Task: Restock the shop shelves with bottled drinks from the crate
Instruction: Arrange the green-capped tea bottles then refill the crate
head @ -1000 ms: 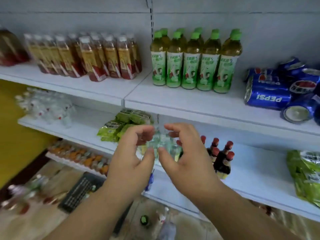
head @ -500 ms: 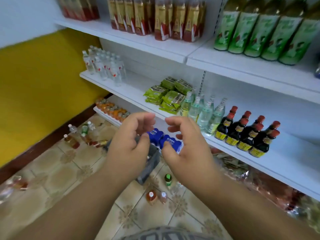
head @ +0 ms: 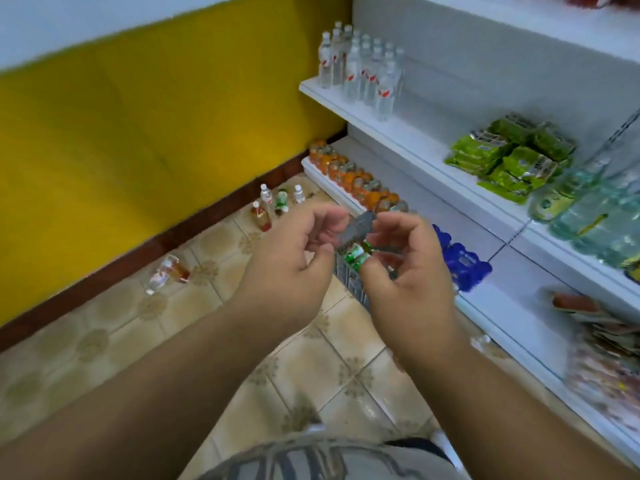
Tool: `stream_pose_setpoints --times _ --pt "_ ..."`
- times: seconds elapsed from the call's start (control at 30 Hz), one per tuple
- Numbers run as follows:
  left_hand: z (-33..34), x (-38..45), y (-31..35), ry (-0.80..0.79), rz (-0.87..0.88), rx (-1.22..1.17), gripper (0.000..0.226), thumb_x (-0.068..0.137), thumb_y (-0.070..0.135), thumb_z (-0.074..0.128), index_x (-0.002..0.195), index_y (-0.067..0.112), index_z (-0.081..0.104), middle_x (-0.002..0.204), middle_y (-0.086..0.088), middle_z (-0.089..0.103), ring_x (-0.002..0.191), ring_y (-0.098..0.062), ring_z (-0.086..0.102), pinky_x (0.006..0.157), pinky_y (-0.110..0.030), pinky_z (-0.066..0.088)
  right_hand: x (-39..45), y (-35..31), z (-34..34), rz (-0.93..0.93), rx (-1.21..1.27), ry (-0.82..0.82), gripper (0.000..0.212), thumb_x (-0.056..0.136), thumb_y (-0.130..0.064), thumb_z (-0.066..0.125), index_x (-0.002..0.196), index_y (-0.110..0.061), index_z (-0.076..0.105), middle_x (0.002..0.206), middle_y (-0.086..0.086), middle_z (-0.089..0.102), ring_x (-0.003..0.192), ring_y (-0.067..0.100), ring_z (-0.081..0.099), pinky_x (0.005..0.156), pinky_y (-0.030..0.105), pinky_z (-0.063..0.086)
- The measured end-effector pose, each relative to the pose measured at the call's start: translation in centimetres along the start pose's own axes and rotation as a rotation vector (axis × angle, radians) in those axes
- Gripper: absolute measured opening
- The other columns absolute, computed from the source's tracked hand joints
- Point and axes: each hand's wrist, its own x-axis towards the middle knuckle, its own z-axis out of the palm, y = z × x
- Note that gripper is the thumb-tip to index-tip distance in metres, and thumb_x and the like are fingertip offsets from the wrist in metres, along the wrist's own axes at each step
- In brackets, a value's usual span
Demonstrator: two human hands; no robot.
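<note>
Looking down past my forearms, I am holding both hands out over the crate [head: 349,275], a grey basket on the floor tiles against the bottom shelf [head: 512,306]. Green-labelled bottles [head: 356,256] are showing inside it, just between my two thumbs. My left hand [head: 294,258] is hanging with the fingers loosely curled and nothing in it. My right hand [head: 405,268] is much the same, fingers bent and relaxed, also holding nothing as far as I can make out; the motion blur is softening the fingertips, so I am not claiming more than that.

By my reckoning I am sitting between placements: hands free, heading for the next bottle. More loose bottles [head: 273,206] are standing on the floor by the wall, and another pair [head: 169,273] is lying nearer me, so plenty is left to shelve.

What I am needing next is to drop both hands into the crate and close round the green bottles by their bodies, not their caps. Then I am having to pick a shelf for them. Water bottles [head: 363,67] are filling the far end of the middle shelf, green packets [head: 509,157] are lying beside them, and orange jars [head: 356,178] are lining the bottom one.
</note>
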Motion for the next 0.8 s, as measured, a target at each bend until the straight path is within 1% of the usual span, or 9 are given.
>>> stream_pose_setpoints --times 0.07,0.1,0.2,0.27,0.37,0.47,0.6,0.7,0.8 --pt "-2.7 -0.2 -1.5 0.003 -0.023 -0.020 0.041 0.088 0.011 0.051 0.115 0.042 0.055 0.106 0.018 0.062 0.103 -0.008 0.062 0.088 -0.016 0.049 0.1 -0.4 2.5 0.001 0.072 0.033 0.036 0.076 -0.032 0.055 0.108 -0.048 0.055 0.106 -0.018 0.060 0.105 0.011 0.062 0.088 0.029 0.053" --pt "-3.8 0.0 -2.3 -0.003 -0.022 -0.033 0.041 0.088 0.011 0.052 0.116 0.042 0.055 0.106 0.019 0.062 0.103 -0.009 0.062 0.088 -0.017 0.049 0.3 -0.4 3.5 -0.011 0.097 0.059 0.036 0.077 -0.027 0.057 0.107 -0.047 0.056 0.105 -0.016 0.062 0.104 0.014 0.064 0.087 0.031 0.053" --pt "-4.6 1.5 -3.7 -0.004 -0.033 -0.065 0.041 0.087 0.011 0.053 0.115 0.041 0.056 0.105 0.020 0.063 0.102 -0.009 0.063 0.087 -0.016 0.049 1.3 0.2 4.4 -0.022 0.145 0.103 0.043 0.080 -0.011 0.058 0.103 -0.047 0.057 0.102 -0.013 0.063 0.098 0.016 0.065 0.083 0.028 0.053" --pt "-3.7 3.2 -4.5 -0.029 -0.056 -0.128 0.041 0.085 0.012 0.053 0.112 0.042 0.058 0.103 0.019 0.064 0.100 -0.010 0.063 0.085 -0.017 0.050 2.6 0.9 4.6 0.007 0.140 0.125 0.046 0.080 -0.007 0.059 0.101 -0.048 0.056 0.101 -0.013 0.063 0.097 0.015 0.064 0.081 0.027 0.053" --pt "-2.0 6.0 -5.7 -0.128 -0.083 -0.157 0.040 0.085 0.014 0.054 0.111 0.045 0.057 0.103 0.022 0.063 0.100 -0.008 0.063 0.085 -0.016 0.049 4.6 2.2 4.8 0.047 0.136 0.138 0.042 0.080 -0.007 0.060 0.101 -0.043 0.057 0.100 -0.013 0.063 0.096 0.015 0.064 0.080 0.027 0.052" --pt "-1.3 9.4 -7.4 -0.178 -0.065 -0.128 0.041 0.086 0.014 0.054 0.111 0.046 0.056 0.105 0.023 0.063 0.102 -0.007 0.063 0.084 -0.013 0.048 7.9 3.9 5.1 0.064 0.148 0.144 0.035 0.080 -0.011 0.060 0.102 -0.038 0.058 0.099 -0.014 0.062 0.095 0.015 0.064 0.080 0.026 0.053" --pt "-1.2 15.9 -9.2 -0.160 -0.084 -0.086 0.038 0.086 0.017 0.056 0.112 0.045 0.058 0.106 0.021 0.064 0.103 -0.008 0.064 0.087 -0.019 0.052 15.5 5.4 5.7 0.080 0.170 0.147 0.029 0.076 -0.029 0.060 0.100 -0.045 0.058 0.099 -0.013 0.064 0.094 0.016 0.066 0.081 0.031 0.056" --pt "-0.6 20.8 -9.9 -0.167 -0.095 -0.048 0.035 0.087 0.017 0.055 0.108 0.045 0.058 0.104 0.018 0.065 0.102 -0.009 0.064 0.090 -0.026 0.053 21.6 6.1 5.9 0.097 0.161 0.106 0.030 0.074 -0.030 0.061 0.098 -0.049 0.058 0.099 -0.008 0.066 0.094 0.015 0.066 0.078 0.027 0.056" --pt "-0.4 25.4 -10.5 -0.185 -0.106 -0.013 0.033 0.088 0.021 0.056 0.111 0.045 0.057 0.106 0.015 0.065 0.103 -0.006 0.063 0.089 -0.023 0.053 26.8 6.7 5.8 0.148 0.116 0.102 0.029 0.076 -0.030 0.061 0.101 -0.045 0.058 0.095 -0.010 0.067 0.089 0.011 0.067 0.072 0.023 0.057"
